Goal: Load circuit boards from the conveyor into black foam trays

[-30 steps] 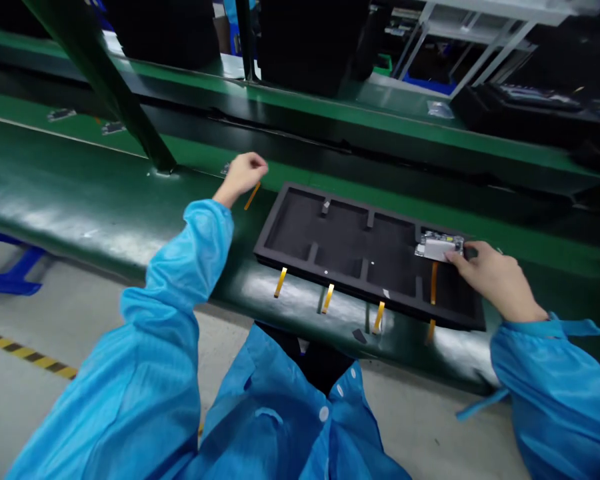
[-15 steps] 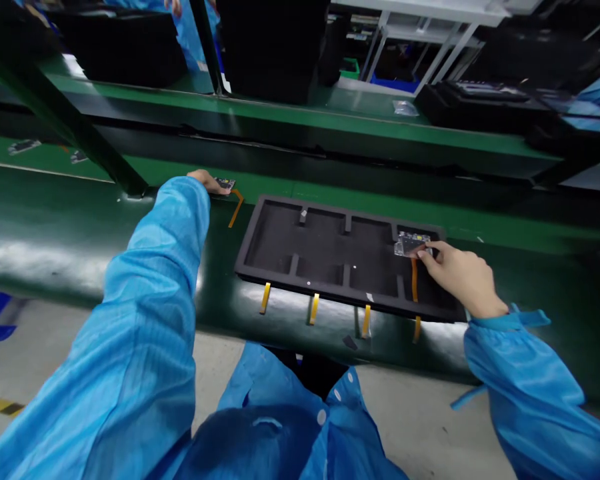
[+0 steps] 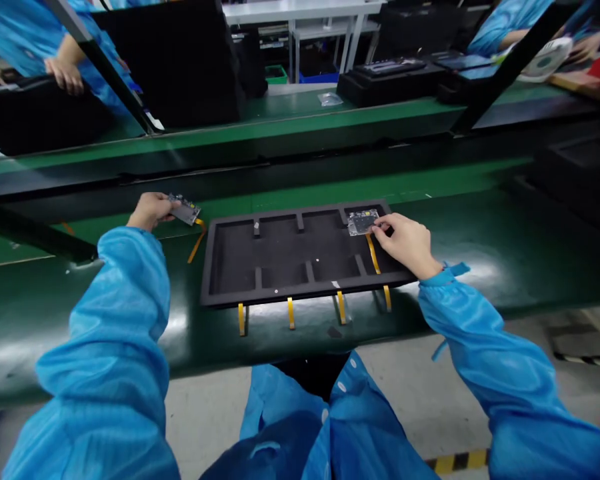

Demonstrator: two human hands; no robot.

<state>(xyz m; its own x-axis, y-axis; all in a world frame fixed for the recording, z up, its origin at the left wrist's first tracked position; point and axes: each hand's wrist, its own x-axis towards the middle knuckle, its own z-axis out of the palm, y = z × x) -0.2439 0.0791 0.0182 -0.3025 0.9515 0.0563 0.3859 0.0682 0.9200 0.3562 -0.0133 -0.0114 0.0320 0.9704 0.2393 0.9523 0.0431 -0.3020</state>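
My left hand (image 3: 153, 209) is closed on a small circuit board (image 3: 185, 211) with an orange ribbon cable (image 3: 197, 243) hanging from it, just left of the black foam tray (image 3: 206, 267). At the tray's right end, my right hand (image 3: 405, 241) pinches the edge of a second circuit board (image 3: 363, 223). That board is over the far right compartment, and its orange ribbon (image 3: 373, 253) trails toward the tray's near rim. Several yellow ribbon ends (image 3: 291, 313) stick out from under the near side of the tray.
A green bench (image 3: 485, 247) carries the tray, and a raised shelf (image 3: 300, 107) runs behind it. Dark posts (image 3: 515, 67) rise at both sides. Across the shelf, a co-worker's hand (image 3: 65, 73) rests on a black box. Black trays (image 3: 390, 80) stand farther right.
My left hand has lifted its circuit board off the bench and tilted it. My right hand still holds the other board over the tray's right end. The camera view has swung right.
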